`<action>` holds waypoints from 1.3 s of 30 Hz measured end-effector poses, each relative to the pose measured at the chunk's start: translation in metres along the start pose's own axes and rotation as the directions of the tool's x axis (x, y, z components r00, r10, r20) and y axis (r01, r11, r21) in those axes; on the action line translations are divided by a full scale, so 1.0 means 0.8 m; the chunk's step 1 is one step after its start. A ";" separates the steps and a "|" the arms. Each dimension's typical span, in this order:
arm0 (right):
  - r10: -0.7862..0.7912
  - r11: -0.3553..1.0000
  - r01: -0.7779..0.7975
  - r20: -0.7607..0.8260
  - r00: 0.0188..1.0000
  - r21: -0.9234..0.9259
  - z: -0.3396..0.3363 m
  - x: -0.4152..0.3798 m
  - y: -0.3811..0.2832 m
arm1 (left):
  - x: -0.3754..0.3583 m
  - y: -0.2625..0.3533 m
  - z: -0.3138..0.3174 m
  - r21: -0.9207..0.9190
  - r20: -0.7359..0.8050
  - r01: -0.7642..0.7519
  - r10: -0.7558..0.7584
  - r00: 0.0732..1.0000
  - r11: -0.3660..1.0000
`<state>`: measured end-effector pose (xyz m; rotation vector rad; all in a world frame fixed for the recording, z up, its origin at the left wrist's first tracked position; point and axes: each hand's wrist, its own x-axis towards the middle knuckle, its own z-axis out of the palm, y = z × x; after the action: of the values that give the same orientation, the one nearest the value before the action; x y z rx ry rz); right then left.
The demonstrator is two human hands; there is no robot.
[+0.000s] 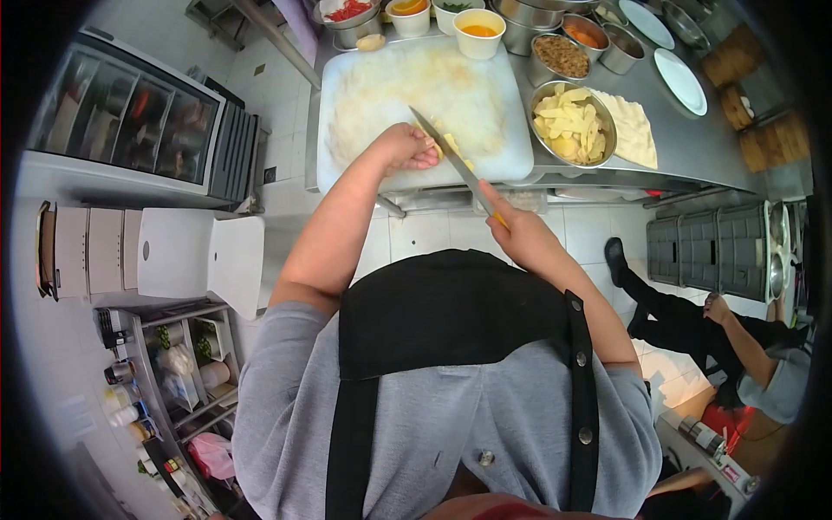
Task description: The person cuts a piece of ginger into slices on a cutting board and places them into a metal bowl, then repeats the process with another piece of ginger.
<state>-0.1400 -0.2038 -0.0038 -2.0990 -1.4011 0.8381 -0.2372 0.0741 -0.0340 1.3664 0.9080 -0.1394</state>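
My right hand (517, 229) is wrapped round the orange handle of a kitchen knife (451, 156), its long blade slanting up and left over the white cutting board (347, 147). Close beside the blade, the curled fingers of my left hand (407, 149) pinch a pale yellow slice (437, 151), mostly hidden by the fingers. Another yellow piece (458, 149) lies on the board along the blade's right side. A metal bowl (539, 147) to the right of the board is filled with pale yellow slices (570, 121). Yellowish stains mark the board's surface.
Behind the board stand a white cup of orange liquid (478, 33) and metal containers, one with brown crumbly food (561, 55). A folded cloth (628, 130) lies beside the bowl. White plates (680, 81) sit further right. Another person (693, 325) is seated at the right, near grey crates (706, 251).
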 end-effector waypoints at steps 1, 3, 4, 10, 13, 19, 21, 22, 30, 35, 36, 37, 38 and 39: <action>0.008 1.000 -0.008 -0.006 1.000 -0.004 0.000 -0.001 0.000 | -0.001 0.000 0.000 -0.004 -0.001 -0.005 0.005 1.000 1.000; 0.023 1.000 -0.023 -0.024 0.999 -0.008 -0.001 -0.002 -0.001 | -0.001 -0.001 -0.001 -0.002 -0.005 -0.007 0.007 1.000 1.000; -0.007 1.000 0.007 -0.037 0.999 -0.005 -0.001 -0.004 0.000 | -0.001 0.000 -0.001 0.004 -0.007 -0.004 0.004 1.000 1.000; -0.057 0.998 0.057 -0.035 0.998 -0.002 0.002 -0.016 0.006 | 0.002 -0.002 -0.001 0.013 -0.007 -0.012 0.012 1.000 1.000; -0.075 0.997 0.075 -0.046 0.996 -0.005 0.006 -0.017 0.011 | 0.002 -0.003 -0.001 0.010 -0.009 -0.014 0.014 1.000 1.000; -0.089 0.996 0.088 -0.056 0.994 -0.016 0.006 -0.025 0.013 | 0.001 -0.003 0.000 0.015 -0.009 -0.019 0.019 1.000 1.000; -0.100 0.995 0.099 -0.064 0.993 -0.014 0.006 -0.027 0.013 | -0.001 -0.002 0.000 0.015 -0.011 -0.021 0.021 1.000 1.000; -0.096 0.995 0.095 -0.060 0.994 -0.015 0.005 -0.028 0.013 | -0.002 -0.001 0.000 0.016 -0.012 -0.022 0.022 1.000 1.000; -0.096 0.995 0.094 -0.052 0.994 -0.045 0.003 -0.023 0.007 | 0.002 -0.002 -0.001 0.024 -0.007 -0.016 0.017 1.000 1.000; -0.077 0.996 0.076 -0.024 0.997 -0.051 -0.003 -0.016 -0.004 | 0.007 -0.003 -0.004 0.032 0.008 -0.014 0.014 1.000 0.999; -0.069 0.996 0.068 -0.018 0.997 -0.058 -0.004 -0.014 -0.006 | 0.006 -0.003 -0.003 0.031 0.009 -0.012 0.012 1.000 0.999; -0.055 0.997 0.054 -0.007 0.998 -0.060 -0.006 -0.012 -0.009 | 0.005 -0.001 -0.003 0.030 0.010 -0.011 0.010 1.000 0.999; -0.041 0.997 0.041 0.003 0.999 -0.063 -0.009 -0.010 -0.012 | 0.004 0.000 -0.003 0.029 0.011 -0.009 0.009 1.000 1.000; -0.027 0.997 0.028 0.013 1.000 -0.066 -0.010 -0.008 -0.013 | 0.005 -0.001 -0.003 0.033 0.014 -0.007 0.006 1.000 0.999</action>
<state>-0.1428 -0.2059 0.0106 -2.1222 -1.4794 0.8046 -0.2361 0.0778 -0.0365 1.3976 0.8933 -0.1595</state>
